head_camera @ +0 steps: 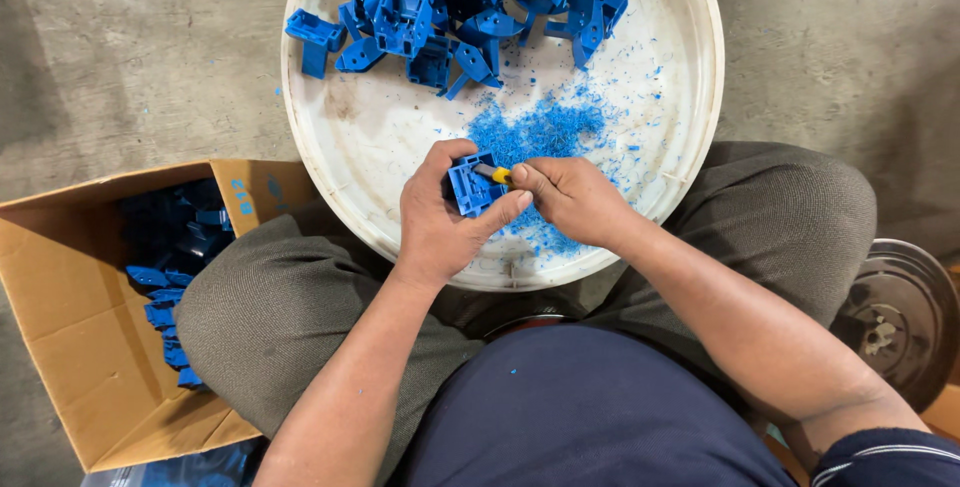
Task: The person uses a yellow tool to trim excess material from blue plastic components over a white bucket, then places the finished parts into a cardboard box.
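Observation:
My left hand (440, 217) grips a small blue plastic part (467, 187) over the near edge of a round white tray (690, 117). My right hand (570, 197) holds a small yellow-handled tool (497, 174) with its tip against the part. Blue shavings (535, 132) lie scattered on the tray just beyond my hands. A heap of similar blue plastic parts (470, 2) fills the tray's far side.
An open cardboard box (70, 347) with several blue parts (170, 287) stands on the concrete floor at my left knee. A dark round metal disc (900, 312) lies at the right. My knees in grey trousers flank the tray.

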